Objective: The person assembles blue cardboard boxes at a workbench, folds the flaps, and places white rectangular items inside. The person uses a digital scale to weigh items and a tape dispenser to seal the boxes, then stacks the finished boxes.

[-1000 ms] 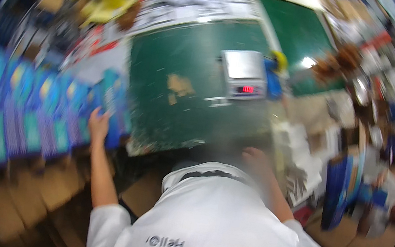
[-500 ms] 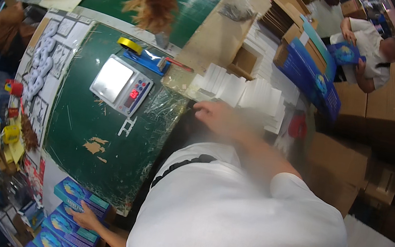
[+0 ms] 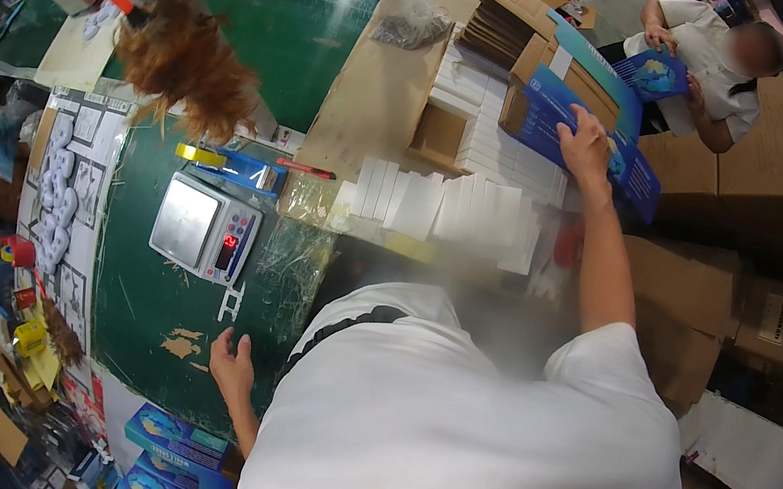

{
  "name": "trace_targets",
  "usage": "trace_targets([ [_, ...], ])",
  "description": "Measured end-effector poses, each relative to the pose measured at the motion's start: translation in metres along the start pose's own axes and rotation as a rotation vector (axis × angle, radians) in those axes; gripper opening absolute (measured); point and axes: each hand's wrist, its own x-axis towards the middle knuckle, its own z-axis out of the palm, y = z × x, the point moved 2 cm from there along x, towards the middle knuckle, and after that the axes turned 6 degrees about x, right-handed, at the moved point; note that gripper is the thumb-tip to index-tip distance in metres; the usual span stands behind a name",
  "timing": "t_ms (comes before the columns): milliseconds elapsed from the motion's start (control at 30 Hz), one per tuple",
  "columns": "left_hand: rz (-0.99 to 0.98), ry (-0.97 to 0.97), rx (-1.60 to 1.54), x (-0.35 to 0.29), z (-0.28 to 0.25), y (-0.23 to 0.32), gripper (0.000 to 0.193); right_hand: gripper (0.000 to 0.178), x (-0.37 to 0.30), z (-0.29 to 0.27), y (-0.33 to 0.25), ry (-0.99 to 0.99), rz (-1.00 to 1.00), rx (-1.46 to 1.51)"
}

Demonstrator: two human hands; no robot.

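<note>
My right hand (image 3: 585, 150) is stretched out over a flat blue printed cardboard piece (image 3: 544, 101), its fingers apart; whether they touch it is hard to tell. The blue piece lies slanted against brown cardboard at the upper right. My left hand (image 3: 231, 367) hovers over the near edge of the green table, fingers spread and holding nothing. Just beyond it are a small white plastic piece (image 3: 230, 302) and a digital scale (image 3: 206, 226) with a bare metal pan. Blue printed boxes (image 3: 175, 434) are stacked below the left hand.
White boxes (image 3: 437, 206) stand in rows between my hands. A blue tape dispenser (image 3: 252, 172), a red cutter (image 3: 306, 170) and a feather duster (image 3: 186, 66) are beyond the scale. A co-worker (image 3: 707, 64) at the upper right holds a blue box. Brown cartons (image 3: 773, 163) stack at right.
My right hand has moved from beside the white boxes out to the blue cardboard piece. My left hand has left the stacked blue boxes and moved up over the table edge. The view has shifted.
</note>
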Motion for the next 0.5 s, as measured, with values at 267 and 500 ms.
trace_targets([
  [267,-0.154,-0.068,0.022,-0.016,0.006,-0.019,0.044,0.086,0.034,0.027,0.056,-0.159,-0.015,-0.185],
  [500,-0.032,-0.039,-0.002,-0.02,0.0,0.012,0.044,0.094,0.045,-0.032,0.042,-0.249,-0.21,0.017],
])
